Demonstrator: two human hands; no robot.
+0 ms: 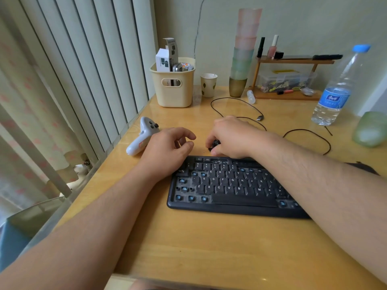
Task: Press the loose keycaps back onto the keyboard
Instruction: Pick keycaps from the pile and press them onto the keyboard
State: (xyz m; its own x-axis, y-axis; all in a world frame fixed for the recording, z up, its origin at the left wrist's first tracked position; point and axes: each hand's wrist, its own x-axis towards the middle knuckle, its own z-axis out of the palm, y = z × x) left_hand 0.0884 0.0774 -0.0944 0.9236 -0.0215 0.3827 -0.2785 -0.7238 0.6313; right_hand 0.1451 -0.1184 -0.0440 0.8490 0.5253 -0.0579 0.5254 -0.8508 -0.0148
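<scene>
A black keyboard [228, 185] lies on the wooden table, with several bare blue switch stems showing along its left side, top row and lower right. Just behind its top edge, my right hand [230, 137] curls over a pile of loose black keycaps [215, 143] and pinches one between thumb and fingers. Most of the pile is hidden under that hand. My left hand [167, 147] hovers beside the keyboard's top left corner with fingers loosely curled; it holds nothing that I can see.
A white game controller [142, 135] lies left of my left hand. A cream basket [173, 88], paper cup [208, 84], stacked cups [243, 59] and wooden shelf [289, 78] stand at the back. A water bottle [337, 88] stands right. The black cable [247, 109] loops behind.
</scene>
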